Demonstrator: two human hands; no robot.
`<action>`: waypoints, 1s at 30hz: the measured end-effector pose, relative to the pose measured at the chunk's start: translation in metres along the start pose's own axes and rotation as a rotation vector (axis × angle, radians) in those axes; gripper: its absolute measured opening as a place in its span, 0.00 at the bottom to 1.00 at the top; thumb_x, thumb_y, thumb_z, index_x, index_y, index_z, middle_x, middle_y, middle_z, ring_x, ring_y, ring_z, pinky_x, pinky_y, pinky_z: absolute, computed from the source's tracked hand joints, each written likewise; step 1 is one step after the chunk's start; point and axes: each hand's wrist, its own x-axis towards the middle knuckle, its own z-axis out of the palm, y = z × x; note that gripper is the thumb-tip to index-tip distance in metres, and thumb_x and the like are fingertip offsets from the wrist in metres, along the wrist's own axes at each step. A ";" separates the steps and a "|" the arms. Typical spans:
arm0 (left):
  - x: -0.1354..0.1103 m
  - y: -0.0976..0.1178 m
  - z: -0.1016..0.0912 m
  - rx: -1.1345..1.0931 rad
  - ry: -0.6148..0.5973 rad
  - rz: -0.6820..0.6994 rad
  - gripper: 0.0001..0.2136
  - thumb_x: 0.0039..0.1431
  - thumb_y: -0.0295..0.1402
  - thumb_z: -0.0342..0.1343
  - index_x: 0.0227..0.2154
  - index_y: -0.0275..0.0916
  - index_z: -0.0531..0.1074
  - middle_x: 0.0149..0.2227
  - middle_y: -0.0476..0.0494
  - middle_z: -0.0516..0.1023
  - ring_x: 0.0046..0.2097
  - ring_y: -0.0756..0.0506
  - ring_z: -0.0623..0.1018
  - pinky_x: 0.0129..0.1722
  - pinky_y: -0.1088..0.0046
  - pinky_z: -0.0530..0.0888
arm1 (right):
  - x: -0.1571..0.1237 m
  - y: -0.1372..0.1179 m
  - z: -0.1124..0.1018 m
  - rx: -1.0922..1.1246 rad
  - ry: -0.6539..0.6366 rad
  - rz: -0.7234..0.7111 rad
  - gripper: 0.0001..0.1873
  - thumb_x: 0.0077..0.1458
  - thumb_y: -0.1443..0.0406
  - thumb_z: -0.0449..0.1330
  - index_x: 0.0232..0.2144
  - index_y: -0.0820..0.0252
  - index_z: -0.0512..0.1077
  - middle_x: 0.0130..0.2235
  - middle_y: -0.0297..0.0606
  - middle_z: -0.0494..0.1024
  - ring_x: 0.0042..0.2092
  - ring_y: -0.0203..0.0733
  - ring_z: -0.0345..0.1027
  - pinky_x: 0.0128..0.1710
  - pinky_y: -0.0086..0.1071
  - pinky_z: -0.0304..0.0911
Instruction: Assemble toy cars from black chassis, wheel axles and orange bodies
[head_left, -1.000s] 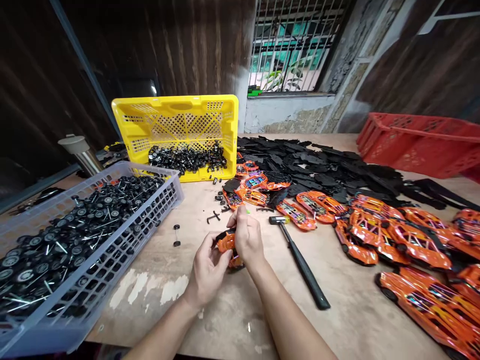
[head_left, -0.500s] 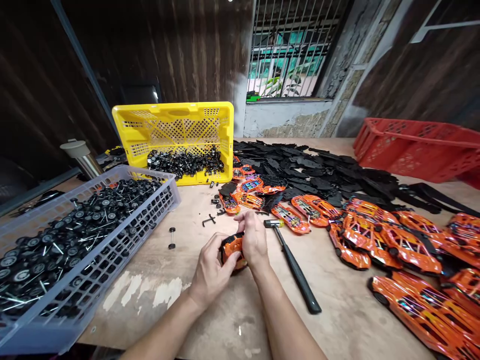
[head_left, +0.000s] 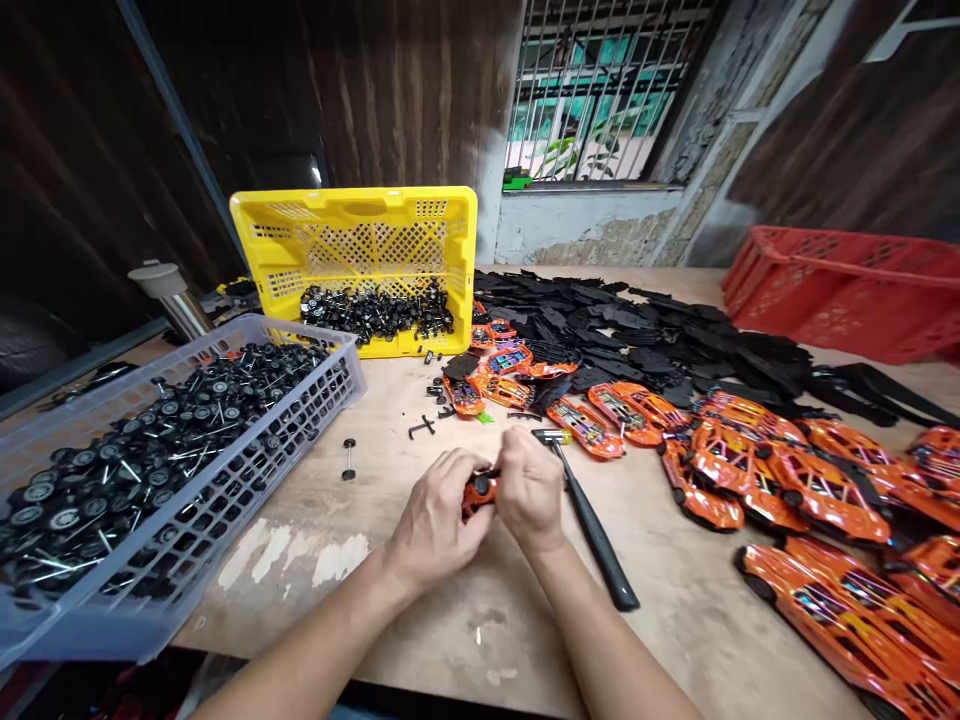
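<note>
One orange toy car is sitting between two hands over the worn wooden table; its glossy shell is showing only in part, beside a dark rounded piece. Fingers are covering its ends, so I can't tell which way its nose is pointing or how its long axis is running. The left hand is gripping one side, fingers bunched over it and thumb pressing below. The right hand is curling tightly against the other side; what its fingertips are pinching I can't tell. One hammer is lying just right of that hand, its smooth black handle slanting toward the near edge. Left of the hands, one wheel axle is lying, a thin metal rod joining two black wheels. Farther out, one translucent plastic basket is holding axles too many to count, one yellow lattice-walled crate is standing on its side, and over a dozen shiny orange cars are lying near flat black pieces
</note>
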 end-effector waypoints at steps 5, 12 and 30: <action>-0.011 -0.011 0.005 -0.138 -0.143 -0.139 0.12 0.52 0.30 0.61 0.41 0.39 0.73 0.40 0.43 0.78 0.43 0.43 0.77 0.46 0.68 0.72 | -0.031 0.024 -0.021 0.140 -0.007 0.459 0.28 0.63 0.46 0.44 0.20 0.57 0.62 0.21 0.31 0.64 0.25 0.37 0.58 0.26 0.30 0.54; -0.029 -0.014 0.027 -0.391 -0.128 -0.354 0.09 0.52 0.32 0.62 0.37 0.38 0.76 0.35 0.47 0.80 0.37 0.47 0.78 0.38 0.75 0.72 | -0.053 0.024 -0.027 0.154 -0.095 0.537 0.31 0.59 0.42 0.47 0.17 0.58 0.64 0.19 0.33 0.66 0.24 0.37 0.60 0.25 0.31 0.56; -0.030 -0.014 0.026 -0.394 -0.117 -0.306 0.02 0.54 0.29 0.60 0.32 0.38 0.74 0.32 0.47 0.78 0.36 0.47 0.77 0.39 0.73 0.71 | -0.064 0.027 -0.026 0.109 -0.123 0.373 0.25 0.67 0.57 0.46 0.18 0.58 0.63 0.20 0.31 0.64 0.24 0.35 0.59 0.27 0.30 0.55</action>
